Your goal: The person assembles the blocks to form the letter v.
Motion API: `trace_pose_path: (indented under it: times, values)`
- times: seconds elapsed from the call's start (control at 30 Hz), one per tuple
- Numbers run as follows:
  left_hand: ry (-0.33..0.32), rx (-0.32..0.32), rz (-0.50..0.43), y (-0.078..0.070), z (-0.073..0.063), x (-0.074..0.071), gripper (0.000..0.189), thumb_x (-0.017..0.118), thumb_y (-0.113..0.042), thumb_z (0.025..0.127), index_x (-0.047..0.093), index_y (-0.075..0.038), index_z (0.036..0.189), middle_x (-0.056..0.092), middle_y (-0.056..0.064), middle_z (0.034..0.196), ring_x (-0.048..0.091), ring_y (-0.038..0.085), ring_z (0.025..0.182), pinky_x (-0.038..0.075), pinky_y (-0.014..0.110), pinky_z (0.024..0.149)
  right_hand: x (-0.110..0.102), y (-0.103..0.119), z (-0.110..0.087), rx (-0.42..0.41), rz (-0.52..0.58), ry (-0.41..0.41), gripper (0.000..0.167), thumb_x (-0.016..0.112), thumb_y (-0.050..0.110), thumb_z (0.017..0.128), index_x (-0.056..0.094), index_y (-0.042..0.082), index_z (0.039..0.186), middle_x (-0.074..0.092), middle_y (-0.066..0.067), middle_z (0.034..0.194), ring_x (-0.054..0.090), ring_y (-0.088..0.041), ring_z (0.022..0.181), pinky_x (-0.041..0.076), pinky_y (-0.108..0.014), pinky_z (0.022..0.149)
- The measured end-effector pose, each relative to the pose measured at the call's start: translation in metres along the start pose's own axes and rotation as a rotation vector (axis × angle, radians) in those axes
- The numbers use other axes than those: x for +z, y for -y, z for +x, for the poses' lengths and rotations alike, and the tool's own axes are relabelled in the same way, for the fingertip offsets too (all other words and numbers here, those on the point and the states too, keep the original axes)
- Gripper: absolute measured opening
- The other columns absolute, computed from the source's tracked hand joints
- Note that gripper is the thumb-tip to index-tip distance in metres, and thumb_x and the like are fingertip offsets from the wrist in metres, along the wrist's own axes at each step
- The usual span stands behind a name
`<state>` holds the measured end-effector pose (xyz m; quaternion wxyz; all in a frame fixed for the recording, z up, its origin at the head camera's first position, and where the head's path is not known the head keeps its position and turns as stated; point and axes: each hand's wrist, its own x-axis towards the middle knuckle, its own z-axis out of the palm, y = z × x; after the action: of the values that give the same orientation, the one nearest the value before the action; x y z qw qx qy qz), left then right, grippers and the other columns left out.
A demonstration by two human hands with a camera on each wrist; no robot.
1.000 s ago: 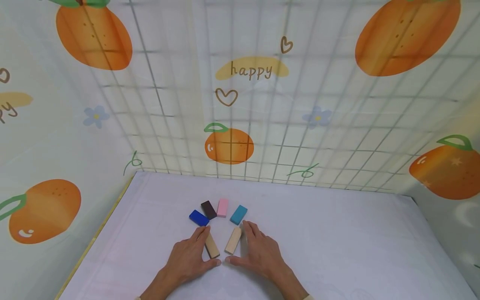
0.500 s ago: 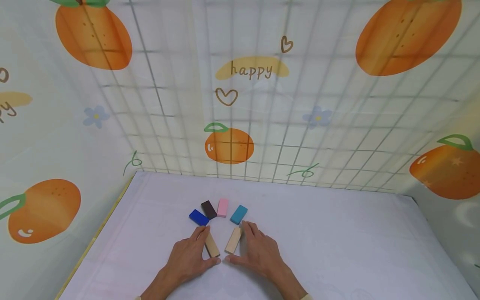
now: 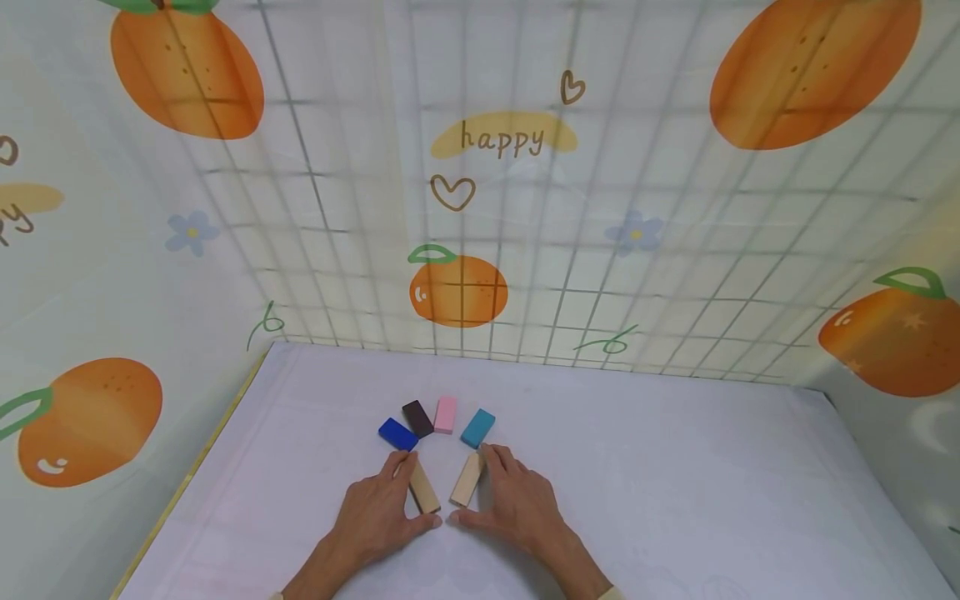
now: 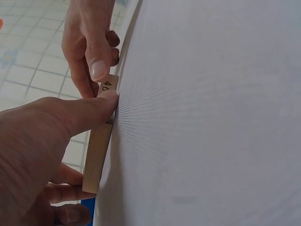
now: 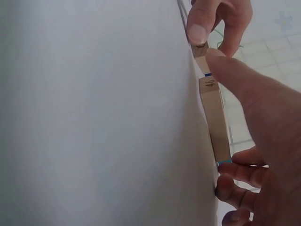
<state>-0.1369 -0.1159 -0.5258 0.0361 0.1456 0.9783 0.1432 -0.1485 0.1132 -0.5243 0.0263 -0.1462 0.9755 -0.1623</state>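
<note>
Two plain wooden blocks lie on the white table, slanting toward each other at their far ends. My left hand (image 3: pixel 377 512) is spread around the left wooden block (image 3: pixel 424 490), its index fingertip at the far end and its thumb near the close end. Mirroring it, my right hand (image 3: pixel 522 510) has its fingertips at the far end of the right wooden block (image 3: pixel 467 481) and its thumb just short of the near end. Dark markings show on that block's end face in the right wrist view. The two thumb tips nearly meet.
Beyond the hands, a blue block (image 3: pixel 398 434), a dark brown block (image 3: pixel 417 418), a pink block (image 3: pixel 446 415) and a teal block (image 3: pixel 477 427) form an arc on the white tabletop (image 3: pixel 675 483). A printed curtain (image 3: pixel 517 200) over a wire grid stands behind.
Both hands stay almost still around the wooden blocks, with only a very slight shift of the fingers. The coloured blocks have not moved.
</note>
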Motion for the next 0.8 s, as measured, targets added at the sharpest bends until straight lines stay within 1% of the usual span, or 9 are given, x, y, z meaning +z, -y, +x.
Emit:
trace_pose_path:
  times: [0.27, 0.57, 0.8]
  values:
    - [0.015, -0.016, -0.004, 0.0000, 0.0009, 0.0005, 0.097, 0.076, -0.068, 0.077, 0.050, -0.005, 0.146, 0.050, 0.014, 0.144, 0.067, 0.031, 0.090, 0.055, 0.050, 0.078, -0.0005, 0.0012, -0.0001, -0.020, -0.010, -0.007, 0.107, 0.075, 0.075, 0.072, 0.048, 0.004, 0.146, 0.054, -0.012, 0.140, 0.065, -0.030, 0.105, 0.057, -0.049, 0.080]
    - [-0.002, 0.000, 0.001, 0.0005, 0.0007, 0.0023, 0.093, 0.076, -0.067, 0.077, 0.052, -0.006, 0.144, 0.051, 0.011, 0.139, 0.064, 0.025, 0.079, 0.055, 0.048, 0.075, -0.0007, 0.0029, -0.0011, -0.014, 0.008, -0.012, 0.103, 0.077, 0.071, 0.074, 0.048, 0.003, 0.145, 0.055, -0.013, 0.139, 0.064, -0.032, 0.108, 0.056, -0.051, 0.080]
    - [-0.002, -0.003, 0.001, 0.0003, 0.0007, 0.0040, 0.093, 0.075, -0.067, 0.078, 0.052, -0.007, 0.145, 0.051, 0.010, 0.140, 0.062, 0.023, 0.078, 0.055, 0.046, 0.076, 0.0002, 0.0038, -0.0008, -0.017, 0.008, -0.016, 0.102, 0.077, 0.071, 0.074, 0.048, 0.004, 0.146, 0.055, -0.013, 0.139, 0.064, -0.033, 0.109, 0.055, -0.052, 0.081]
